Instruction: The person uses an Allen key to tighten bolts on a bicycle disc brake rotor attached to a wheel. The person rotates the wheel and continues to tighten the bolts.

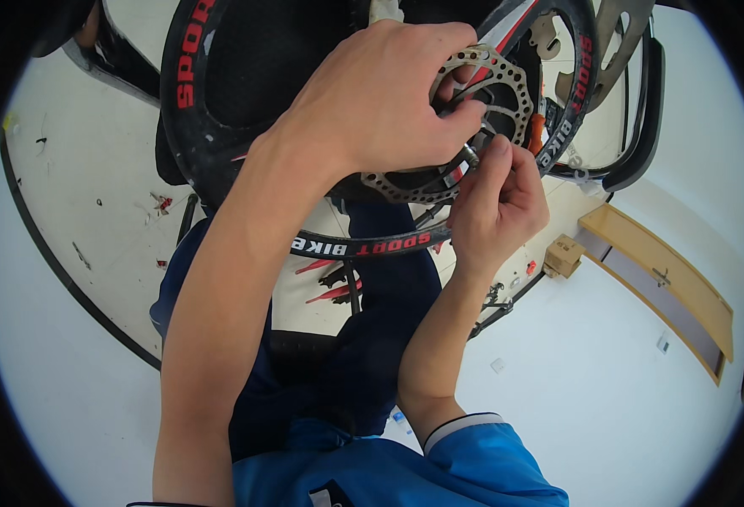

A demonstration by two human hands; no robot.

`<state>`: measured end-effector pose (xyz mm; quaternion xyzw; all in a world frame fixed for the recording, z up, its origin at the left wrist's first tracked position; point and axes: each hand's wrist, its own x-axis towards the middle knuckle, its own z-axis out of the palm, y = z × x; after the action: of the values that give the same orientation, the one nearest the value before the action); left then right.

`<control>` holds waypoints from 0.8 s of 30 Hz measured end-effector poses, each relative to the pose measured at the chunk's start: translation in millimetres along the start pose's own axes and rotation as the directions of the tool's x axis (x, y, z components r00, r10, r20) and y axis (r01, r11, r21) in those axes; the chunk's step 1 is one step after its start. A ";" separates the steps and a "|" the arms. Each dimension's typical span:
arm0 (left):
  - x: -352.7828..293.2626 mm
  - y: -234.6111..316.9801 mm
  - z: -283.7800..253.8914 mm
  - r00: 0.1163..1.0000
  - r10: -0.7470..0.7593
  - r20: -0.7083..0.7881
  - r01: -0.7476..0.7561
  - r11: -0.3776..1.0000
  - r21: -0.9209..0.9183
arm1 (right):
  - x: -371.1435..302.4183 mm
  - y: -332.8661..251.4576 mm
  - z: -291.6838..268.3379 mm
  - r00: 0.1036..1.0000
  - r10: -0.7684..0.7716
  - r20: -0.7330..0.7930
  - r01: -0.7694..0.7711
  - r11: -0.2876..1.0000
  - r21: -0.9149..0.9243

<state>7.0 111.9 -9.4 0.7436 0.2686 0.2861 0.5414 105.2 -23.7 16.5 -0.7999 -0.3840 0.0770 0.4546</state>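
Note:
A black wheel point(346, 247) with red and white lettering lies tilted in front of me, a silver brake rotor point(520, 89) full of holes at its hub. My left hand point(380, 101) lies across the rotor's left side, covering part of it. Its fingers curl inward near the hub, and its thumb points at the centre; what they grip is hidden. From the right, my right hand point(503, 198) pinches thumb against fingers close to a small metal piece point(471, 155) by the hub. Whether that piece is loose or part of the axle, I cannot tell.
A second black wheel rim point(581, 84) and an orange-handled tool point(537, 133) are at the right. Black curved bars point(642, 144) stand farther right. Red and black parts point(334, 283) and other small pieces lie on the floor; a cardboard box point(564, 256) sits near a wooden door point(659, 275).

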 end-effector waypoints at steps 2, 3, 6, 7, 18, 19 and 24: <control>0.5 0.6 -1.0 1.000 0.001 0.004 -0.001 1.000 0.007 | -0.7 0.1 2.4 0.997 -0.061 -0.040 0.058 0.996 -0.066; 0.2 0.1 -0.8 1.000 0.003 -0.005 -0.003 1.000 0.009 | -1.4 -0.7 3.5 0.994 -0.094 -0.052 0.088 0.990 -0.109; -0.7 -1.2 0.9 1.000 0.011 -0.027 -0.011 1.000 0.014 | -5.1 -1.4 8.8 0.988 -0.116 -0.101 0.103 0.986 -0.128; -0.9 -1.7 1.4 0.999 0.014 -0.033 -0.013 1.000 0.015 | -6.3 -0.7 11.8 0.987 -0.110 -0.120 0.096 0.989 -0.115; 0.7 -0.6 2.5 1.000 0.003 -0.030 -0.002 1.000 0.012 | -8.5 -14.2 17.8 0.973 0.230 0.027 -0.228 0.928 0.294; 0.7 -0.2 2.5 1.000 0.002 -0.028 -0.001 1.000 0.011 | -8.6 -14.3 16.3 0.966 0.251 0.061 -0.257 0.911 0.323; 0.0 -1.0 2.0 0.999 0.001 -0.037 0.000 1.000 0.016 | -3.0 -19.5 3.0 0.920 0.309 0.241 -0.376 0.868 0.324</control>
<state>8.4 110.9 -10.8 0.7425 0.2806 0.2976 0.5304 91.1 -18.0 29.4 -0.7470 -0.2540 0.2988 0.5368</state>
